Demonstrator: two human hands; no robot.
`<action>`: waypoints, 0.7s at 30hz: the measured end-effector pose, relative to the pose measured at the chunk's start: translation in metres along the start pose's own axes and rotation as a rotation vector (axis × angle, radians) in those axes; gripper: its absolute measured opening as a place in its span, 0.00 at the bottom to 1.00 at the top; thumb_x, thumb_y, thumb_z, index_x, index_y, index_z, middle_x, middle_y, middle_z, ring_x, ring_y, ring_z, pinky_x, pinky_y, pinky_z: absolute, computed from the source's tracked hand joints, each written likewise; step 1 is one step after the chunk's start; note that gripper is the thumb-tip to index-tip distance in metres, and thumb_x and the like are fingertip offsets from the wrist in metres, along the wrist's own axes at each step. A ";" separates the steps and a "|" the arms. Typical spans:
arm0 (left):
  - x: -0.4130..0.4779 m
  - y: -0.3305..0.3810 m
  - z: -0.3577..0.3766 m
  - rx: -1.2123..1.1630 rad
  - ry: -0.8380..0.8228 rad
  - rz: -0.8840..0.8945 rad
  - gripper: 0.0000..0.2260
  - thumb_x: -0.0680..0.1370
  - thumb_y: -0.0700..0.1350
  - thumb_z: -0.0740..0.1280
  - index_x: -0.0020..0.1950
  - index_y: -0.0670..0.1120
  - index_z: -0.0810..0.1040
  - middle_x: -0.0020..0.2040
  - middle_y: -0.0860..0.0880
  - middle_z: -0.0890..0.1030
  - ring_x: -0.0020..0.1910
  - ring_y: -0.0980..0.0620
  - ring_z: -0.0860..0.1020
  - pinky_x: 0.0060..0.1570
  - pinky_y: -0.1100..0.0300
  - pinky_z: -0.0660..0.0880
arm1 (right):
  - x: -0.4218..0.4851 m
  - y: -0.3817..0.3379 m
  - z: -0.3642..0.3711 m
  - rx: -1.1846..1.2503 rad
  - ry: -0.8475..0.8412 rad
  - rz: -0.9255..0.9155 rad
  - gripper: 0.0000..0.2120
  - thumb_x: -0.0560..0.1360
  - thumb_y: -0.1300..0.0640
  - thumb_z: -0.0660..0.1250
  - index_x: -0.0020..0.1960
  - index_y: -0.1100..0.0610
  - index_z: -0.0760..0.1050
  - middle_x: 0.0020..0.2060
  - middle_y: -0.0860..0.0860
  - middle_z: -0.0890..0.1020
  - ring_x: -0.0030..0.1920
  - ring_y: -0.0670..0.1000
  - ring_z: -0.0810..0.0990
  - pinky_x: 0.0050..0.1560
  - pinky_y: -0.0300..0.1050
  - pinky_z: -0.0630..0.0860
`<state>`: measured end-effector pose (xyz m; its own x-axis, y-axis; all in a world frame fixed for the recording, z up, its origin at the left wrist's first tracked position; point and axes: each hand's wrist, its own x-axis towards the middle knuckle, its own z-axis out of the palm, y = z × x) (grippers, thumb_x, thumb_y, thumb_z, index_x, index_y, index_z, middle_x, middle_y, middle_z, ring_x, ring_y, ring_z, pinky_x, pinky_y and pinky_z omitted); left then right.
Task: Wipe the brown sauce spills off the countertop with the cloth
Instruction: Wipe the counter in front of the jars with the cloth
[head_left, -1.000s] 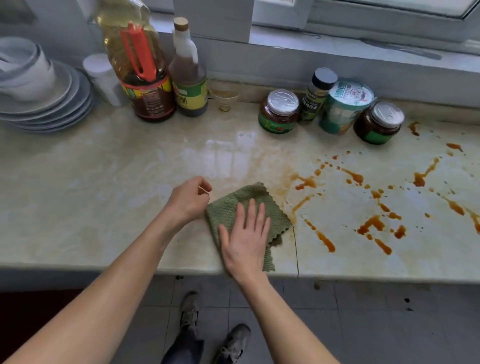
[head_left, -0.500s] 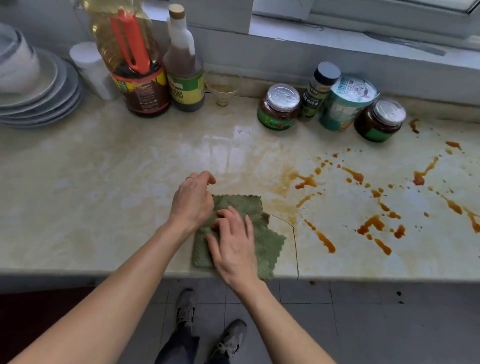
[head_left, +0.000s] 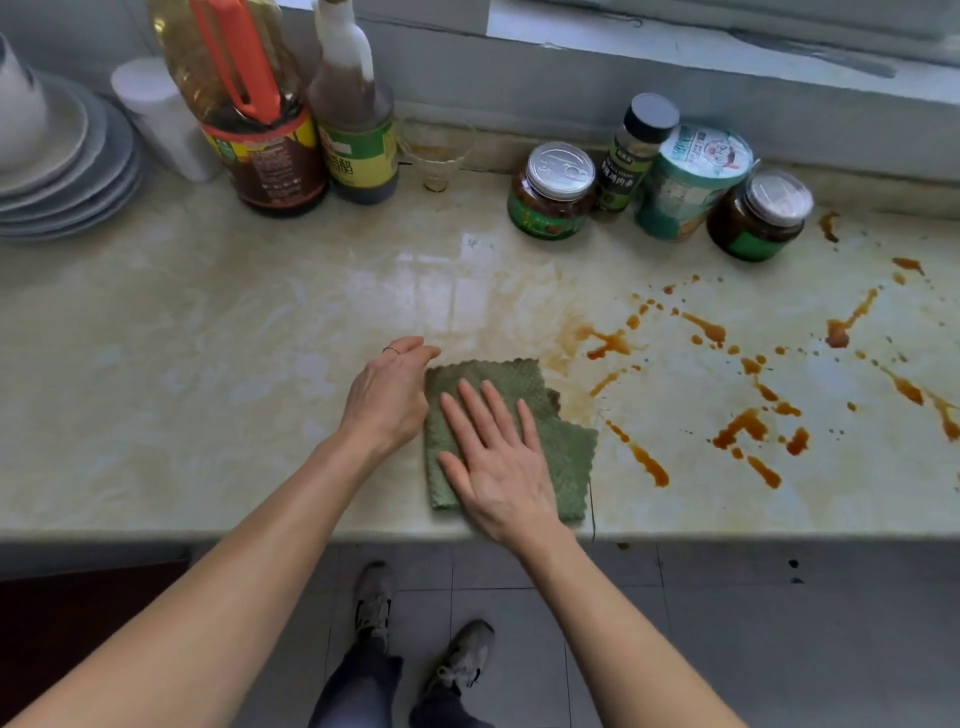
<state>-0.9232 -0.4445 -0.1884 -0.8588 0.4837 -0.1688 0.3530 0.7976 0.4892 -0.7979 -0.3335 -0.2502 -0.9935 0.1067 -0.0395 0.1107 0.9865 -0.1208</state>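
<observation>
**Cloth flat, palm on – sweep to the right comes next**

Head view: R hand (head_left: 493, 457) lies flat w/ straight, spread fingers, pressing the green cloth (head_left: 569, 457) onto the countertop (head_left: 208, 364). The cloth sits near the front edge, about mid-counter, folded w/ a lower layer poking out on its right. L hand (head_left: 387, 395) is loosely curled right at the cloth's left edge; can't tell if it pinches the corner.

The brown sauce spills (head_left: 737, 428) are all to the right of the cloth: the nearest streaks are just beside it, the rest run off twd the frame's right side. Only a faint smear shows by the cloth's top-right corner.

My read: keep the palm weight even and push rightward in long strokes so the sauce gets gathered, not spread. Refold once the face loads up.

Room-wise, there's open counter ahead and left. The jars (head_left: 550, 192) line the back wall close to the upper drips, so go short there. The front edge (head_left: 779, 530) is near the lower streaks, so stroke inward, else sauce could go onto the floor.
</observation>
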 end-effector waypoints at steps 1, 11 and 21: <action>-0.001 -0.001 0.000 0.008 0.000 0.000 0.26 0.74 0.31 0.56 0.70 0.47 0.71 0.73 0.47 0.67 0.70 0.45 0.68 0.68 0.52 0.67 | -0.003 0.014 -0.001 -0.008 -0.001 0.065 0.29 0.81 0.39 0.46 0.79 0.48 0.51 0.79 0.47 0.50 0.78 0.49 0.44 0.75 0.58 0.47; 0.000 -0.005 -0.005 0.058 -0.023 -0.028 0.29 0.75 0.31 0.57 0.75 0.47 0.63 0.77 0.50 0.60 0.73 0.47 0.63 0.69 0.53 0.65 | -0.010 -0.017 0.000 0.010 -0.009 -0.092 0.33 0.79 0.35 0.51 0.79 0.49 0.53 0.79 0.48 0.52 0.78 0.51 0.47 0.74 0.60 0.50; 0.008 -0.001 -0.006 0.121 -0.061 0.047 0.30 0.74 0.30 0.56 0.75 0.49 0.63 0.77 0.49 0.60 0.74 0.47 0.62 0.69 0.52 0.64 | -0.028 -0.014 0.002 0.029 -0.016 0.039 0.31 0.80 0.39 0.49 0.79 0.50 0.53 0.79 0.50 0.53 0.78 0.53 0.47 0.75 0.61 0.48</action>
<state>-0.9324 -0.4439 -0.1851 -0.8175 0.5394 -0.2019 0.4375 0.8095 0.3915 -0.7711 -0.3504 -0.2499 -0.9879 0.1427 -0.0606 0.1502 0.9776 -0.1477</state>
